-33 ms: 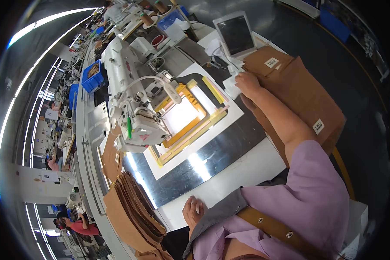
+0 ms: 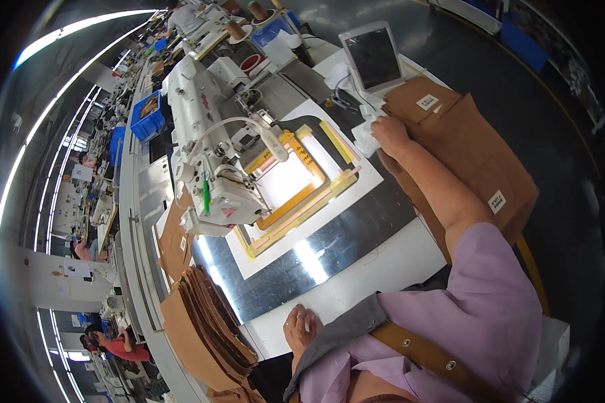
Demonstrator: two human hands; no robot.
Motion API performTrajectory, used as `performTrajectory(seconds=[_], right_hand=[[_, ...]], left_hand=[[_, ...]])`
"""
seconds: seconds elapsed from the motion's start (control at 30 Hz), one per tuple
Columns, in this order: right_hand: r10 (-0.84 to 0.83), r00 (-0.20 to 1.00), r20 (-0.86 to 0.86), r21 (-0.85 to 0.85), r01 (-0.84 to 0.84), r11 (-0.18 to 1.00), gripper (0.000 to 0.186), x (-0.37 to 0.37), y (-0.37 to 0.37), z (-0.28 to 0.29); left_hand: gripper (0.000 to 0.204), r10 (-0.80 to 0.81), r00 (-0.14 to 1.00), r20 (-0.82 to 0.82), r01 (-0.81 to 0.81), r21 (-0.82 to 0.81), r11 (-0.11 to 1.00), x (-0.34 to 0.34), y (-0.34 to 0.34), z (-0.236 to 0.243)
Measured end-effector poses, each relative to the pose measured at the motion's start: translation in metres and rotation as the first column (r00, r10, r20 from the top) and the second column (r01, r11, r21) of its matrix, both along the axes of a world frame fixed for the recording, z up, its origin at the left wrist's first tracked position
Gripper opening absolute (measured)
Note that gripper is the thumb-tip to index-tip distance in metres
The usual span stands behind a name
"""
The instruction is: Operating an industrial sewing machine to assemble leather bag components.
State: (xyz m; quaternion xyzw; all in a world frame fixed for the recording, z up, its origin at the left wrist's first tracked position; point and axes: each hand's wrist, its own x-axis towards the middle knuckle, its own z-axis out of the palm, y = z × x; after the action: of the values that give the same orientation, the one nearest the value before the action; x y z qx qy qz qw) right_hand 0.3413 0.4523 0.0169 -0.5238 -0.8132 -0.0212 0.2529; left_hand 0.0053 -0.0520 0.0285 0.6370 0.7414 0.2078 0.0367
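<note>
My right hand (image 2: 388, 134) is closed on a small white object (image 2: 366, 140) at the upper edge of the brown fabric pieces (image 2: 484, 154), which carry white labels. My left hand (image 2: 300, 328), fingers curled and holding nothing visible, rests on the white table edge (image 2: 363, 269) beside a stack of brown cut pieces (image 2: 195, 329). Between my hands stands a white sewing machine (image 2: 191, 107) with a yellow frame (image 2: 296, 201) over a lit white area, on a white board (image 2: 252, 269) and shiny metal plate (image 2: 343, 248).
A screen (image 2: 371, 57) stands behind my right hand. A blue bin (image 2: 146, 114), thread cones (image 2: 235, 30) and a brown piece (image 2: 175, 242) lie around the machine. Other workers (image 2: 124, 346) sit at stations along the left. A dark floor (image 2: 558, 121) runs along the right.
The view has shifted very slightly, with the upper part of the scene a little farther right. Both hands keep much the same pose.
</note>
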Motion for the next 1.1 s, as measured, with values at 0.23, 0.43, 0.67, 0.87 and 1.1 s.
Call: performTrajectory(seconds=[0.23,0.43,0.67,0.87,1.1], right_hand=[[-0.027,0.999,0.034,-0.023,0.027,0.999,0.01,-0.003,0.003,0.002],[-0.072,0.876,-0.476,-0.078,0.039,0.996,0.011,0.004,-0.006,0.013],[0.152,0.799,-0.582,-0.087,-0.247,0.965,0.009,-0.07,-0.125,0.049],[0.355,0.716,-0.602,-0.234,-0.582,0.778,0.01,-0.158,-0.235,0.039],[0.531,0.764,-0.366,-0.157,-0.614,0.774,0.057,-0.171,-0.248,0.033]], left_hand=[[0.024,-0.11,0.992,-0.061,0.114,0.069,0.991,-0.015,0.029,0.014],[0.013,-0.148,0.988,0.05,0.144,0.079,0.986,-0.015,0.049,0.022],[0.018,-0.094,0.833,0.545,0.088,0.038,0.995,-0.006,0.105,0.051],[0.04,0.107,0.187,0.977,-0.007,-0.107,0.994,0.003,0.176,0.0],[0.016,0.172,0.153,0.973,0.009,-0.175,0.985,-0.028,0.161,-0.022]])
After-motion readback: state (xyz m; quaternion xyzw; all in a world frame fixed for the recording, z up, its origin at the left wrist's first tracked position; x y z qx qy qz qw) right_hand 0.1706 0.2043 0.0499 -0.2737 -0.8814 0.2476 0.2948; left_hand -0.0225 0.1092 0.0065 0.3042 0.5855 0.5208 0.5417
